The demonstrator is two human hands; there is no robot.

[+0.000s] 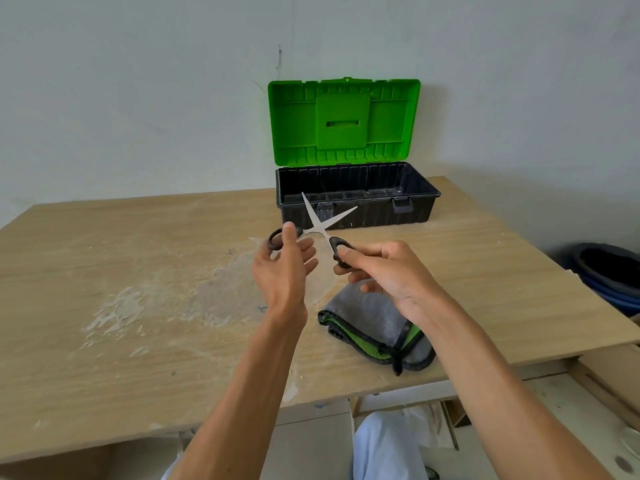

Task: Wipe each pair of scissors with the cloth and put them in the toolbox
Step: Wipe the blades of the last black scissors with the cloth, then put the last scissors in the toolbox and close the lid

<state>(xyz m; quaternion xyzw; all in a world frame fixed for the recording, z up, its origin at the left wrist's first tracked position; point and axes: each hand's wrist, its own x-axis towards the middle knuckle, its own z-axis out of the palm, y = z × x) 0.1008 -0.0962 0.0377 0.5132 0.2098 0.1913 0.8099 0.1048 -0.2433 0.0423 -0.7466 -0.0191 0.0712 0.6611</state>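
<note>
A pair of scissors (320, 223) with black handles is held above the table, blades spread wide and pointing toward the toolbox. My left hand (282, 268) grips the left handle ring. The right handle sits in the fingers of my right hand (384, 271). Below my right hand a folded grey cloth (374, 323) with green and black trim lies on the table. The toolbox (356, 202), black with a green lid standing open, rests at the table's far edge against the wall. Its inside looks empty from here.
The wooden table (138, 289) has pale dried stains across its middle. A dark blue basin (609, 271) stands on the floor to the right. The table's front edge and right corner are near my arms, with wooden boards at lower right.
</note>
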